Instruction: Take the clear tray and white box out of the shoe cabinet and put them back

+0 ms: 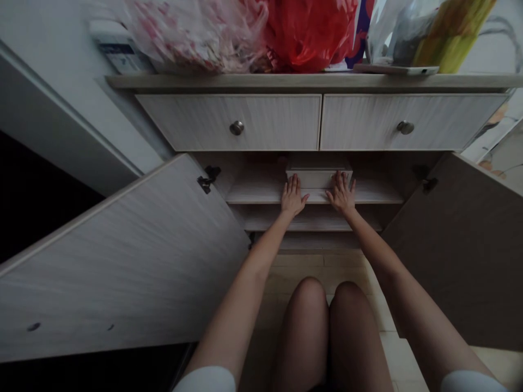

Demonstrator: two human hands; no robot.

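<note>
White box (316,178) rests on the upper shelf (253,190) of an open cabinet, and both hands are at its front. The left hand (292,197) lies flat near its left end and the right hand (341,194) near its right end; both are spread, with nothing grasped that I can see. The step in hand seems to be pressing or adjusting the box, and a next move from this pose calls for equal, gentle pressure, so that it does not turn. Below the box is a lower shelf (261,222), and, to its left and right, the left door (134,261) and right door (469,261) stand open. Above the box are two drawers (281,122), and higher, the cabinet top (278,83) carries a patterned bag (196,32), a red bag (312,32) and a yellow package (457,38). Leftward beyond the box, a pale wall (53,49) stands in rather dim light
</note>
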